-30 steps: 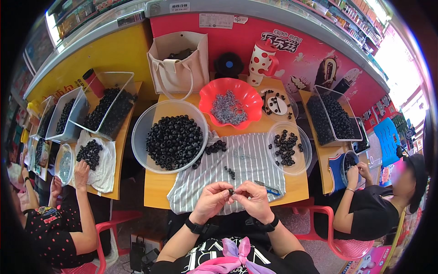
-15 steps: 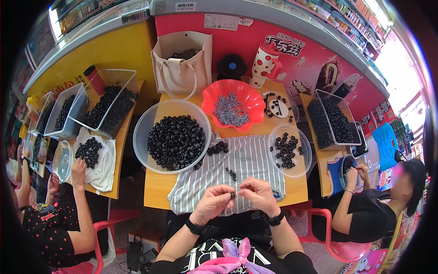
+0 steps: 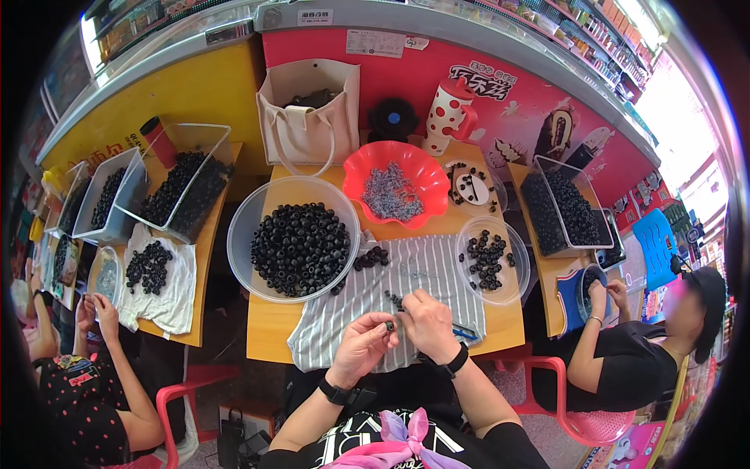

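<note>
My left hand [image 3: 362, 344] is closed, pinching a small black bead-like part [image 3: 389, 325] between thumb and fingertips. Just to its right, my right hand [image 3: 428, 327] reaches over the grey striped cloth [image 3: 328, 328], its fingers pressed together beside a short row of loose black pieces [image 3: 394, 298]. Whatever its fingertips hold is hidden. Small clear bits [image 3: 418, 273] lie on the cloth farther back. A blue-handled tool [image 3: 464, 331] rests at the right hand's outer side.
A large clear bowl [image 3: 234, 248] of black parts stands left. Behind the cloth is a red scalloped bowl [image 3: 358, 160] with small clear pieces. A shallow clear dish [image 3: 512, 291] of black parts sits right. A bag [image 3: 308, 125] and dotted tumbler [image 3: 447, 117] stand behind. People work at both sides.
My right hand has moved forward from beside my left hand to the loose pieces on the cloth. The left co-worker's hand has left the black pile and joined their other hand.
</note>
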A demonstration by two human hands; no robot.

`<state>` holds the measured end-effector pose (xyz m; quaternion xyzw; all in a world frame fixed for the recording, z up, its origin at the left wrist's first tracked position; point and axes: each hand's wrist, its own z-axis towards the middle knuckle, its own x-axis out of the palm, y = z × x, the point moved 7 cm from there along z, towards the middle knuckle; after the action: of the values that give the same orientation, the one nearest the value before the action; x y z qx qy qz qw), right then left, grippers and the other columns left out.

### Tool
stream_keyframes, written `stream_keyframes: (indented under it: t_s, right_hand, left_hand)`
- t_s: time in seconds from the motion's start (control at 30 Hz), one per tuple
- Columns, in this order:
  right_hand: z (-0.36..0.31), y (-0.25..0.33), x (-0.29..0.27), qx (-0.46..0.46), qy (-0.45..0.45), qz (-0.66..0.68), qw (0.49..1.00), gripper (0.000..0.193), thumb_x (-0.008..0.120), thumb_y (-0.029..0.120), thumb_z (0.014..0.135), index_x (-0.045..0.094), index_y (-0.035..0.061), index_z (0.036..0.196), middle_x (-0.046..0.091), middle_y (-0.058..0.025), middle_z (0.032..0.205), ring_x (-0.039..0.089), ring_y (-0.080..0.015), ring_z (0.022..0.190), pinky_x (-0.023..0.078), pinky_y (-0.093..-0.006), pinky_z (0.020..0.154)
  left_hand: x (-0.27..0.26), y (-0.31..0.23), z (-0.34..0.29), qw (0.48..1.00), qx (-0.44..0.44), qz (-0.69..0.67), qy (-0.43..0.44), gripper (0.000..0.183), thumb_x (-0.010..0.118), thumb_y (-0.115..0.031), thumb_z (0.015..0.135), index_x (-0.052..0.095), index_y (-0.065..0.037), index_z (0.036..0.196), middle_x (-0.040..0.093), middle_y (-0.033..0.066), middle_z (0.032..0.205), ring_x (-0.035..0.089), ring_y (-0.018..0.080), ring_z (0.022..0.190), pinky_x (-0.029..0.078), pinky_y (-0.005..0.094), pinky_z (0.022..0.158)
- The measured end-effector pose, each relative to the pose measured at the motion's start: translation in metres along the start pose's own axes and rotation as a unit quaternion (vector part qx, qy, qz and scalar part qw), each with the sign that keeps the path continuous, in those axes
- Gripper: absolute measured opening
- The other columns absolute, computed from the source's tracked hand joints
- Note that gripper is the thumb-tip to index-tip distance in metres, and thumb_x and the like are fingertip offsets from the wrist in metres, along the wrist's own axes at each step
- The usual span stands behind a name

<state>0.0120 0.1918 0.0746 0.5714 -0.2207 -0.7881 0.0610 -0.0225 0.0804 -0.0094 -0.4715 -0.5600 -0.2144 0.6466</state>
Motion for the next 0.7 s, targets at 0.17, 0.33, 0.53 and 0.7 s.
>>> stream_keyframes:
  t_s: [0.17, 0.33, 0.53, 0.7]
  right_hand:
    - [0.002, 0.0, 0.009, -0.059, 0.026, 0.002, 0.998, 0.009, 0.061, 0.007, 0.075, 0.054, 0.0047, 0.078, 0.058, -0.0136, 0.079, 0.061, -0.0346, 0.077, 0.049, -0.0435, 0.065]
    - [-0.003, 0.008, 0.012, -0.116, 0.072, 0.007, 0.991, 0.012, 0.059, 0.004, 0.072, 0.056, 0.0042, 0.083, 0.056, -0.0136, 0.085, 0.059, -0.0333, 0.082, 0.049, -0.0417, 0.069]
    - [-0.008, 0.006, 0.009, -0.128, 0.082, 0.003, 0.988, 0.013, 0.058, 0.004, 0.073, 0.057, 0.0039, 0.086, 0.054, -0.0142, 0.087, 0.059, -0.0331, 0.085, 0.049, -0.0412, 0.071]
    - [-0.014, 0.005, 0.007, -0.115, 0.087, 0.003, 0.99, 0.01, 0.058, 0.004, 0.074, 0.057, 0.0028, 0.084, 0.053, -0.0145, 0.085, 0.058, -0.0334, 0.084, 0.049, -0.0415, 0.072]
  left_hand:
    - [0.001, 0.001, 0.001, 1.0, 0.001, 0.013, 0.004, 0.02, 0.057, -0.007, 0.094, 0.06, 0.003, 0.112, 0.065, 0.012, 0.098, 0.064, 0.0207, 0.08, 0.051, 0.0297, 0.073]
    - [0.002, -0.001, 0.0, 1.0, 0.005, 0.018, 0.01, 0.02, 0.057, -0.006, 0.094, 0.06, 0.003, 0.111, 0.064, 0.0115, 0.097, 0.063, 0.0212, 0.08, 0.051, 0.0299, 0.073]
    - [0.002, 0.0, 0.0, 1.0, -0.001, 0.019, 0.005, 0.019, 0.057, -0.006, 0.094, 0.06, 0.002, 0.111, 0.064, 0.0113, 0.098, 0.063, 0.0209, 0.08, 0.051, 0.0295, 0.073]
    - [0.002, 0.001, 0.001, 1.0, -0.002, 0.024, -0.001, 0.022, 0.057, -0.005, 0.094, 0.06, 0.003, 0.114, 0.064, 0.0122, 0.101, 0.063, 0.02, 0.081, 0.051, 0.029, 0.073]
